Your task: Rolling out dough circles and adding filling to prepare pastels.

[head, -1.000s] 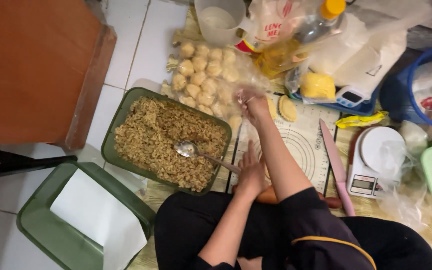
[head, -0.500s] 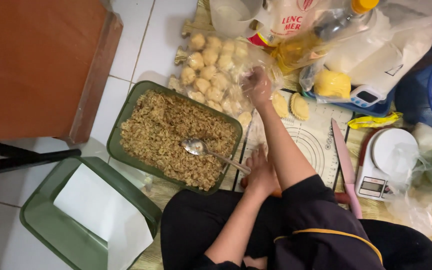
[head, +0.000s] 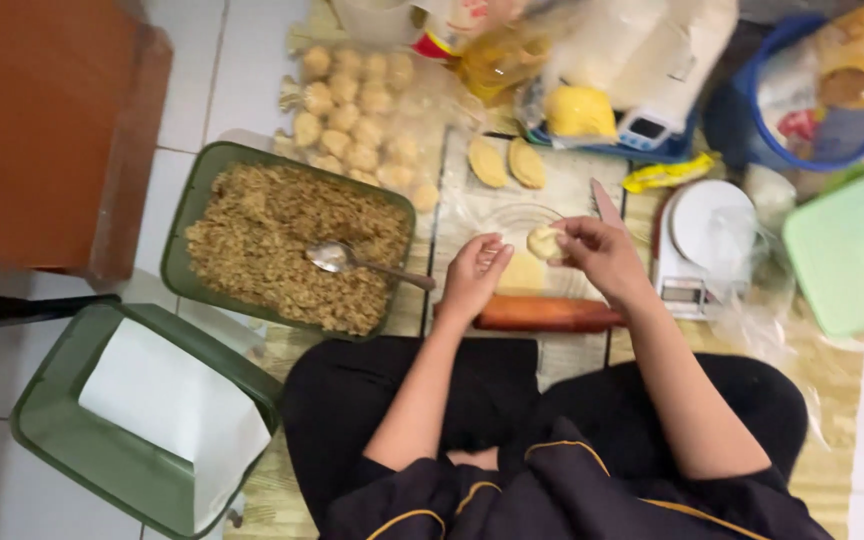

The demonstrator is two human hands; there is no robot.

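I sit on the floor over a clear rolling mat (head: 512, 215). My right hand (head: 597, 250) pinches a small pale dough ball (head: 544, 241) just above the mat. My left hand (head: 474, 275) hovers beside it with fingers loosely apart, holding nothing. A wooden rolling pin (head: 542, 314) lies on the mat just below both hands. Left of the mat stands a green tray (head: 184, 215) of brown crumbly filling with a metal spoon (head: 352, 261) resting in it. Several dough balls (head: 352, 110) lie in a cluster on plastic beyond the tray.
Two folded filled pastries (head: 507, 162) lie at the mat's far edge. A white kitchen scale (head: 704, 240) sits to the right, a green lidded box (head: 852, 255) farther right, a blue tub (head: 802, 95) behind. A green lid with white paper (head: 142, 420) lies at lower left. A wooden cabinet (head: 42, 130) stands at left.
My right hand was stretched out to the dough ball pile; it has come back over the mat holding a dough ball. My left hand lifted off the rolling pin toward it.
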